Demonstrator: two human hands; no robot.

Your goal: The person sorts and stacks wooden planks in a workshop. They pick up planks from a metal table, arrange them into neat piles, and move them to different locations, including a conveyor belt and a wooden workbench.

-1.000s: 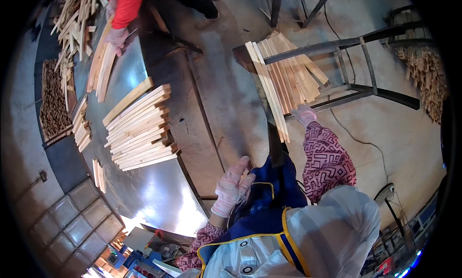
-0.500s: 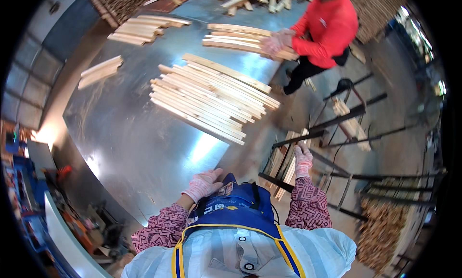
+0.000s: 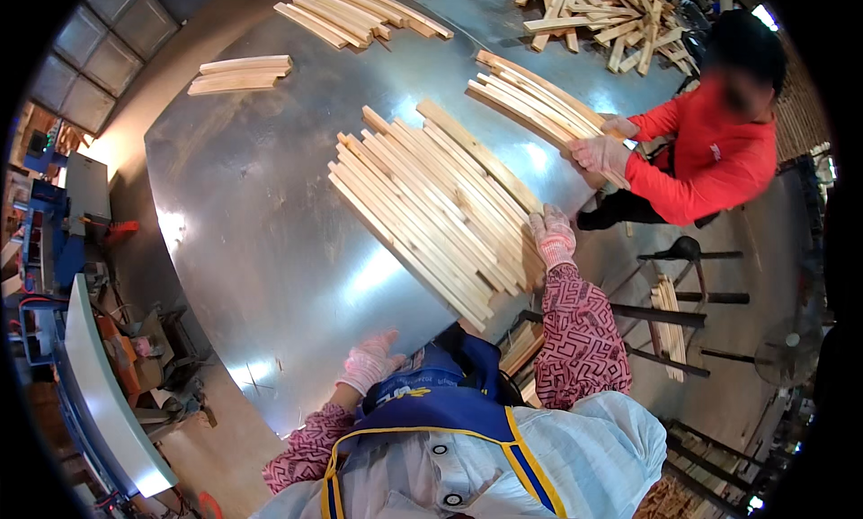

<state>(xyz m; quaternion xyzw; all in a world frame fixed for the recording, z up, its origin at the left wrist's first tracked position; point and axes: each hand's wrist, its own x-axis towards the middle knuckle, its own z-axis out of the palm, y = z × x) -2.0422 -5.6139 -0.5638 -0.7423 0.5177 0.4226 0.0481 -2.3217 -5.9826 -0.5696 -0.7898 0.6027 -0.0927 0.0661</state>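
Note:
Pale wooden strips (image 3: pixel 431 204) lie side by side in a wide bundle on the metal table. My right hand (image 3: pixel 555 239), in a pinkish-white knit glove, reaches to the bundle's right end. Its fingers are extended, with the fingertips at the end of the outermost strip (image 3: pixel 478 157); I see no grip closed round it. My left hand (image 3: pixel 370 363), gloved alike, is at the table's near edge beside my blue apron (image 3: pixel 440 411). Its fingers are apart and it holds nothing.
Across the metal table (image 3: pixel 261 186), a co-worker in a red top (image 3: pixel 706 155) holds another row of strips (image 3: pixel 530 97). Smaller strip groups (image 3: pixel 360 16) and a loose wood pile (image 3: pixel 611 16) lie farther off. A dark metal frame (image 3: pixel 661 317) stands at my right.
My right hand has moved from the strips in the metal frame up to the bundle's right end on the table. My left hand stays near the table edge. The head view has turned.

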